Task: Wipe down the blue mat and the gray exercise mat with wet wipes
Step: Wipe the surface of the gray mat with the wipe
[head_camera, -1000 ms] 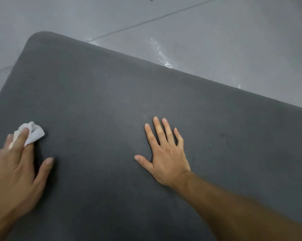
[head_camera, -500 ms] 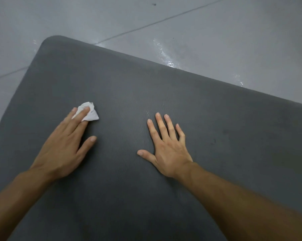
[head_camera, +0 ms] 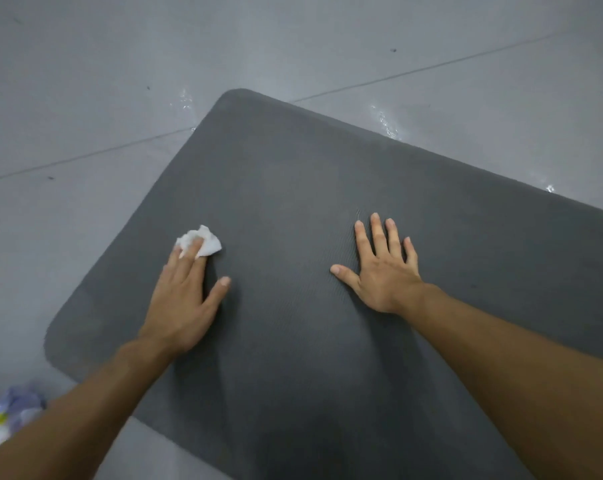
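Where a dark gray exercise mat (head_camera: 293, 188) lies flat on a pale gray tiled floor (head_camera: 85, 81), a person's two bare forearms reach in from the near edge, and both hands rest on the mat. The left hand (head_camera: 180, 299) is on the mat's left part, near its left edge, with fingers straight and close together and the thumb held out to the right. Under those fingertips lies a crumpled white wet wipe (head_camera: 206, 242), pressed against the mat. Most of the wipe shows beyond the fingertips on the far side. The right hand (head_camera: 383, 275) lies palm down to the right, well apart from the wipe, fingers spread flat on the mat and holding nothing. Wet streaks (head_camera: 385, 123) glisten on the floor just beyond the mat's far edge. At the near left corner, beside the left forearm, is a blurred white and lilac object (head_camera: 5, 417), too unclear to identify.
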